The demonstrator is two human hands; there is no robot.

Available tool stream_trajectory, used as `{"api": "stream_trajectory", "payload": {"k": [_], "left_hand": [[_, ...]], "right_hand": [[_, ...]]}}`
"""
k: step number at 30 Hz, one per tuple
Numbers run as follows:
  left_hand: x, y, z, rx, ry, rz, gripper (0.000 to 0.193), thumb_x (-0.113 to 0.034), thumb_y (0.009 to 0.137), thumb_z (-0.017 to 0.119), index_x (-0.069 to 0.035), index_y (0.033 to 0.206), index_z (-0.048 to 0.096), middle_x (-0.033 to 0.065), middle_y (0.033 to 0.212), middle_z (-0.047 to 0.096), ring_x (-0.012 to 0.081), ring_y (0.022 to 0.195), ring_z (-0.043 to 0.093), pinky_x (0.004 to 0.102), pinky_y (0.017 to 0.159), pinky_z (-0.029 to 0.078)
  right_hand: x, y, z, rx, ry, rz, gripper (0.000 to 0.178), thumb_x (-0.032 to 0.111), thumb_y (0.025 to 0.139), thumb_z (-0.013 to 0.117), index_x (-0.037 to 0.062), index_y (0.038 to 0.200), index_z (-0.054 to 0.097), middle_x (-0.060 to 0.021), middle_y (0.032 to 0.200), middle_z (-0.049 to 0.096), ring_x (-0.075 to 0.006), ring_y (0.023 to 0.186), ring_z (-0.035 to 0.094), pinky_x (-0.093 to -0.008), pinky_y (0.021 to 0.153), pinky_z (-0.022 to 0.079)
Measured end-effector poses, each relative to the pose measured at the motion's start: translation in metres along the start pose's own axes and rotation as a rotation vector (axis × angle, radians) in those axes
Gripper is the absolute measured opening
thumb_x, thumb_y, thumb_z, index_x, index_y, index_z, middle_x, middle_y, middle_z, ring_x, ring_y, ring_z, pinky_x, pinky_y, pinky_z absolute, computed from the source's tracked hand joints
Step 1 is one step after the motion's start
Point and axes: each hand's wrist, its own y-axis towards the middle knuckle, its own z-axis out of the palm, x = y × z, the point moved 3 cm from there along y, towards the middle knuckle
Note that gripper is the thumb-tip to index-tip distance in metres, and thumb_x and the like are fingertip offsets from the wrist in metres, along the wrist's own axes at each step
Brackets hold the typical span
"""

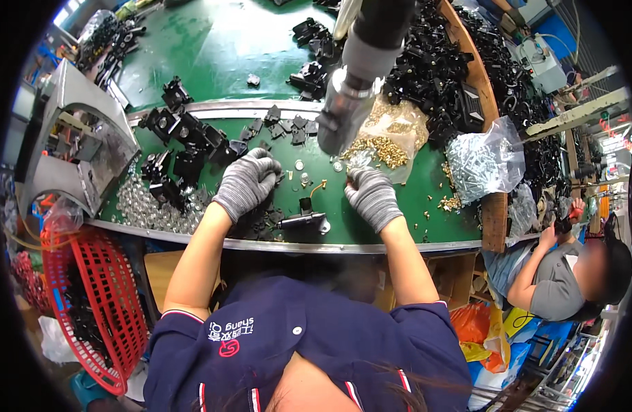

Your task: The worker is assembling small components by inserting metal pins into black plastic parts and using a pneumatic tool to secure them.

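Note:
My left hand (247, 182), in a grey knit glove, rests on the green bench with its fingers curled; whatever they hold is hidden. Small black plastic pieces (299, 130) lie just beyond it. My right hand (375, 198), gloved alike, has its fingertips pinched together beside a crumpled see-through scrap (360, 158); I cannot make out anything in them. Between the hands sit a round see-through lens (304, 179) and, nearer me, a black plastic fitting (303, 219) with a thin orange wire. Brass screws (388, 151) spill from a plastic bag beyond my right hand.
A dark, grey-collared power tool (357, 75) hangs over the bench. Black assemblies (185, 134) and glassy round parts (147, 206) lie left. Right are a bag of silver screws (482, 165) and a wooden rail (494, 223). A red basket (99, 302) stands lower left; another person (553, 285) sits right.

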Motion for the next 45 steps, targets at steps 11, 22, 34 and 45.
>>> {"api": "stream_trajectory", "payload": {"k": [11,22,34,45], "left_hand": [[-0.010,-0.005,0.008,0.057,0.441,0.040,0.028,-0.020,0.081,0.070,-0.010,0.107,0.065,0.0108,0.103,0.063,0.0313,0.096,0.065,0.0410,0.080,0.055],[-0.031,-0.001,0.015,-0.013,0.531,0.035,0.024,-0.015,0.080,0.072,-0.007,0.103,0.067,0.0109,0.102,0.065,0.0297,0.088,0.067,0.0381,0.075,0.055],[-0.081,-0.044,0.016,-0.026,-0.239,0.311,0.025,-0.006,0.075,0.076,-0.007,0.099,0.070,0.0119,0.107,0.068,0.0299,0.085,0.067,0.0377,0.076,0.055],[-0.084,-0.060,0.037,-0.331,-0.031,0.387,0.025,-0.006,0.070,0.078,-0.008,0.095,0.070,0.0102,0.103,0.070,0.0290,0.086,0.067,0.0376,0.073,0.054]], "right_hand": [[0.056,-0.059,-0.022,-0.100,0.868,0.129,0.028,0.018,0.079,0.082,0.0000,0.096,0.068,-0.0077,0.076,0.061,-0.0177,0.068,0.061,-0.0308,0.064,0.052],[0.065,-0.065,-0.009,-0.126,0.549,-0.016,0.037,0.021,0.076,0.084,0.0012,0.102,0.067,-0.0115,0.087,0.064,-0.0228,0.070,0.063,-0.0319,0.065,0.053],[0.056,-0.077,-0.006,-0.157,0.713,-0.001,0.035,0.014,0.075,0.083,0.0016,0.104,0.067,-0.0095,0.087,0.064,-0.0203,0.073,0.065,-0.0305,0.069,0.055],[0.060,-0.079,-0.006,-0.183,0.736,0.024,0.024,0.012,0.080,0.079,0.0015,0.100,0.069,-0.0096,0.083,0.066,-0.0184,0.071,0.066,-0.0294,0.066,0.054]]}}
